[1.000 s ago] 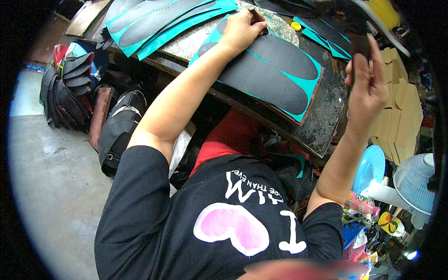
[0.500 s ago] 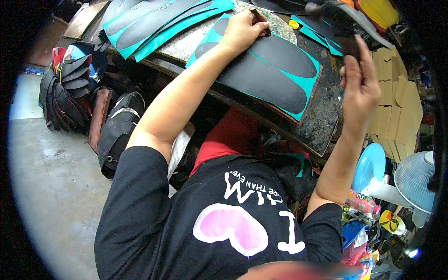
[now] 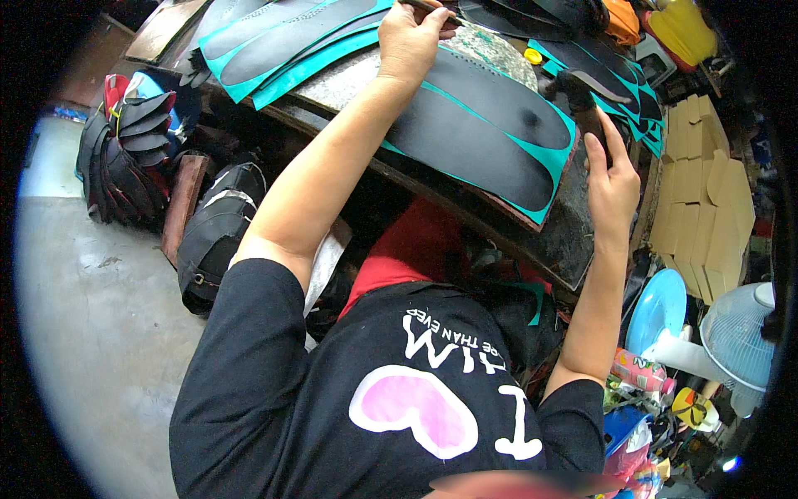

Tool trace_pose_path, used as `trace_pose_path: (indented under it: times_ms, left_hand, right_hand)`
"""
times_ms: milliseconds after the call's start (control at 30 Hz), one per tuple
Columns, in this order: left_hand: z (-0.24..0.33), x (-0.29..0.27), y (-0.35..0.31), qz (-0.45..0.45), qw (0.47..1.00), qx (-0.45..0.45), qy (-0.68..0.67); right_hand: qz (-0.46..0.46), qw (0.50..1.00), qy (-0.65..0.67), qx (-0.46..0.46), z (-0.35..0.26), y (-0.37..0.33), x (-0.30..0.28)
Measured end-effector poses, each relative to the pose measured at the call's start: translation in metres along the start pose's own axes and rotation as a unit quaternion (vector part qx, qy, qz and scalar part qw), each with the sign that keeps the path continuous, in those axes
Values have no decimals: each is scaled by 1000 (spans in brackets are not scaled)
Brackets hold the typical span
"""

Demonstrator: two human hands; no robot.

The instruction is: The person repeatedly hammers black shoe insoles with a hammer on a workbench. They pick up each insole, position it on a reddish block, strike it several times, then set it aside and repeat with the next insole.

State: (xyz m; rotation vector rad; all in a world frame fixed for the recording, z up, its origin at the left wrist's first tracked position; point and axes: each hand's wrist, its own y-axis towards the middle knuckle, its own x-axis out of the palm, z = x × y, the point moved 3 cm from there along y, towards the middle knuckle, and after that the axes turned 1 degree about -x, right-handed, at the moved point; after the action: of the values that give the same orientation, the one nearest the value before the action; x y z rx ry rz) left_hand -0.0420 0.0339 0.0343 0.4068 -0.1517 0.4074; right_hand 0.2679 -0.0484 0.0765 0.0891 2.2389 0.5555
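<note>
My left hand [image 3: 409, 46] is closed around a short dark rod-shaped tool [image 3: 428, 7], like a punch, at the far end of a black and teal sheet [image 3: 474, 125]. That sheet bears two black sole-shaped areas with teal between them. A line of small holes or dots runs across its far part. To the right, my right hand [image 3: 613, 187] grips the dark handle of a hammer [image 3: 586, 116]; its curved metal head points away from me, beyond the sheet's right edge. Under the sheet's far side lies a round, pale stone slab [image 3: 503, 62].
More black and teal sheets [image 3: 291, 50] are stacked at the far left, with others [image 3: 615, 79] at the far right. A small yellow cap [image 3: 533, 56] lies by the slab. Cardboard boxes [image 3: 698, 200] and a fan [image 3: 738, 333] stand right; black cut pieces [image 3: 125, 158] hang left.
My left hand has shifted a little left and away from me with the rod-shaped tool. The right hand has come left and down, bringing the hammer lower. More of the line of holes shows.
</note>
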Motion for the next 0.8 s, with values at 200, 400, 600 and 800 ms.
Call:
trace_pose_path:
  times_ms: [200, 400, 600, 800]
  left_hand:
    - [-18, -12, -4, -60, 985, -3, 163]
    - [-21, -14, -6, -91, 983, -13, 158]
    - [10, 11, -21, -147, 857, 235, 435]
    - [-7, 3, -16, -39, 959, 48, 276]
  right_hand:
    - [-15, 998, 53, 10, -15, 6, 7]
    - [8, 982, 171, -81, -50, 21, -11]
    - [118, 957, 193, -184, -80, 26, -9]
    - [-7, 999, -18, -41, -37, 24, 30]
